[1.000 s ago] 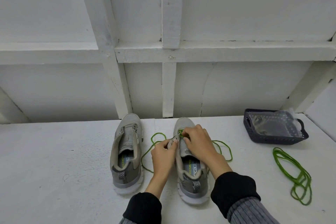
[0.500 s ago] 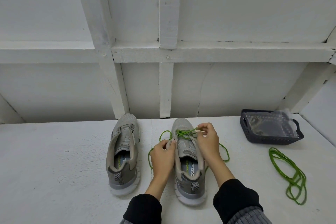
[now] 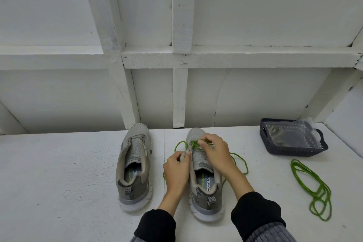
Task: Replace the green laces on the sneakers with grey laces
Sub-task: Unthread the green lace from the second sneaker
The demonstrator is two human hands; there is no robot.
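Two grey sneakers stand side by side on the white table, toes away from me. The left sneaker (image 3: 134, 165) has no lace in it. The right sneaker (image 3: 204, 180) still carries a green lace (image 3: 238, 160) near its toe, with loose loops trailing on both sides. My left hand (image 3: 176, 169) pinches the left eyelet flap of that shoe. My right hand (image 3: 215, 152) pinches the green lace over the lowest eyelets. A second green lace (image 3: 312, 186) lies loose on the table at the right.
A dark plastic basket (image 3: 294, 152) holding a clear bag sits at the back right of the table (image 3: 59, 182). A white framed wall rises right behind the shoes.
My right hand has come back from the right side of the shoe to the lace crossing near the toe. The left hand keeps its hold on the eyelet flap.
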